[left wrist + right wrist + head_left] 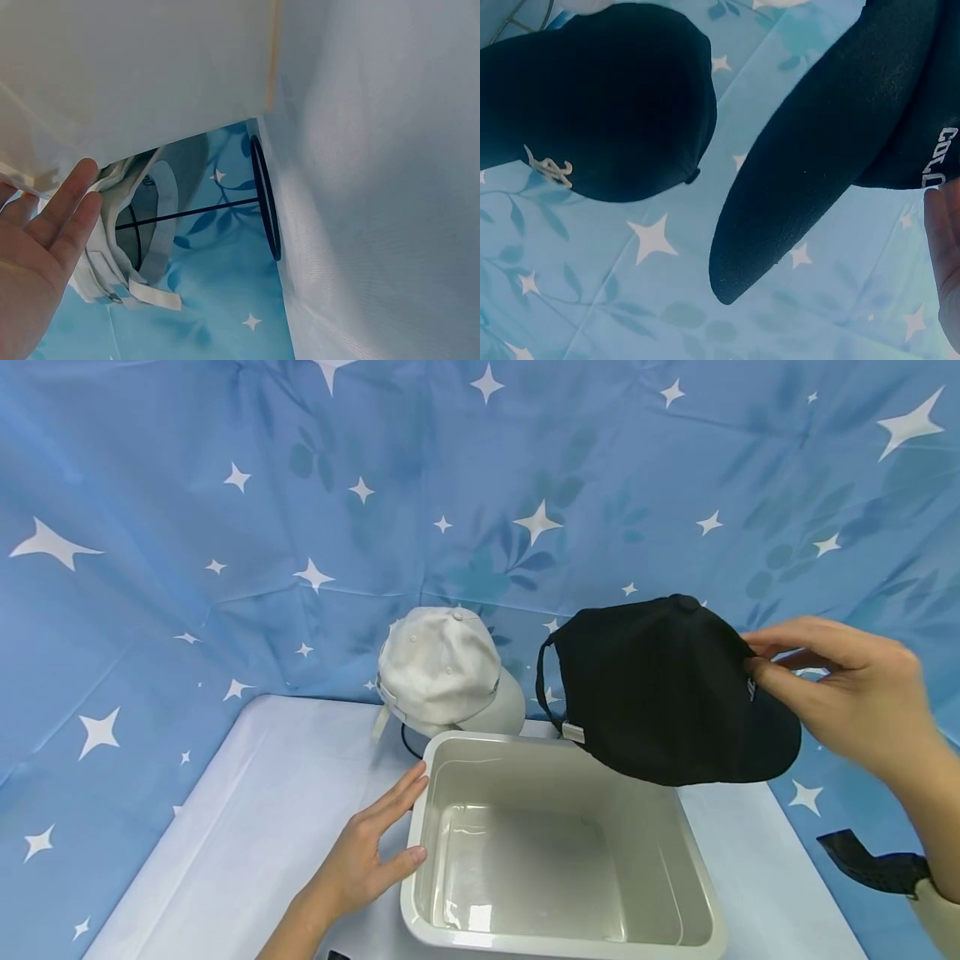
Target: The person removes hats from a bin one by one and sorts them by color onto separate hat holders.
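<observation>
My right hand (855,689) pinches a black baseball cap (660,693) between thumb and fingers, near the lettering on its front. The cap hangs over the back right of a light grey plastic bin (712,893), its back strap to the left. Inside, the bin holds nothing. Along the bin's left rim lie the fingertips of my left hand (367,852), fingers extended. In the right wrist view, the held cap's brim (802,172) points down, and a second dark cap (630,105) with pale lettering appears at left; the head view hides that one.
Behind the bin, a white cap (442,668) sits on a black wire stand (264,202) with a round base. The white-covered table (255,810) extends to both sides of the bin. A blue cloth with white stars (225,527) hangs at the back.
</observation>
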Available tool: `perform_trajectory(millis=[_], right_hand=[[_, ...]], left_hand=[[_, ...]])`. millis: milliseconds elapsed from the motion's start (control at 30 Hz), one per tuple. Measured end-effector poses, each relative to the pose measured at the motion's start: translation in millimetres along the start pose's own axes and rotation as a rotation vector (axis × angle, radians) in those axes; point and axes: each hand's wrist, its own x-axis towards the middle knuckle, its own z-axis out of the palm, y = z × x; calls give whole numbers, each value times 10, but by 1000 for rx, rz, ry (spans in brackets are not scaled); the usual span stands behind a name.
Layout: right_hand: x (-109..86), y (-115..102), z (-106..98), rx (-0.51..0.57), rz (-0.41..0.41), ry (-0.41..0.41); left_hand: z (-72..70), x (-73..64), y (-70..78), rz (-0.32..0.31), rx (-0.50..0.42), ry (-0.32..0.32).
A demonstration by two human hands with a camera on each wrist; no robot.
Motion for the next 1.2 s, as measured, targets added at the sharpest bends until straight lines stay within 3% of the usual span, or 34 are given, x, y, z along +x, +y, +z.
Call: perform_trajectory(millis=[767, 1200], right_hand=[[129, 318, 0, -97, 240, 28], [62, 684, 158, -44, 407, 0]], left_hand=[[0, 4, 5, -1, 3, -3], [0, 4, -4, 9, -5, -1]])
